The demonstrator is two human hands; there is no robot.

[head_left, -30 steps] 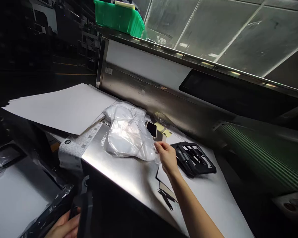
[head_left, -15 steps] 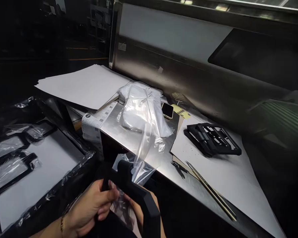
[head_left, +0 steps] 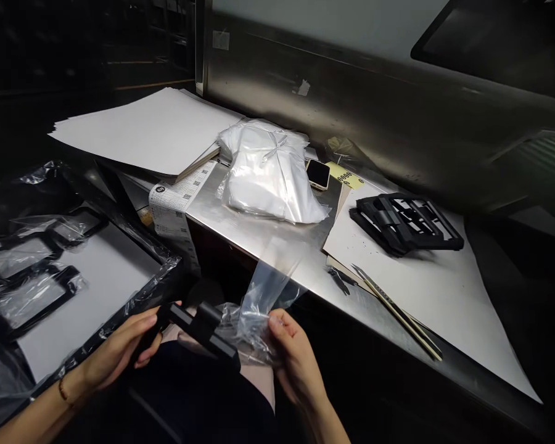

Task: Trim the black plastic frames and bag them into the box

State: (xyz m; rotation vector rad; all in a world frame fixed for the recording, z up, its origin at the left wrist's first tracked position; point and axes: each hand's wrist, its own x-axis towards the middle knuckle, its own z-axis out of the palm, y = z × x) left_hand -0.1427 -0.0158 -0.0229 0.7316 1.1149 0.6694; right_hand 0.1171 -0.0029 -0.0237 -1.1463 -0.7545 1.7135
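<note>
My left hand (head_left: 129, 339) is closed around one end of a black plastic frame part (head_left: 208, 336), which lies tilted over my lap. In my right hand (head_left: 298, 351) I pinch a clear plastic bag (head_left: 261, 308) between thumb and fingers. The bag stands upright beside the frame part, its top reaching toward the bench edge. Whether any of the frame part sits inside the bag I cannot tell. A pile of clear bags (head_left: 271, 176) rests on the metal bench (head_left: 231, 231) beyond my hands.
Left is a black-lined bin (head_left: 166, 271) holding bagged black frames (head_left: 37, 296). White sheets (head_left: 143, 132) are stacked at the bench's back left. On the right are black plastic parts (head_left: 404, 225), tweezers (head_left: 398, 314), small cutters (head_left: 339, 280) and a phone (head_left: 317, 174).
My hands have moved apart, the left going left with the frame part and the right coming out from behind it with the bag. The part now lies lower and the view has tilted downward.
</note>
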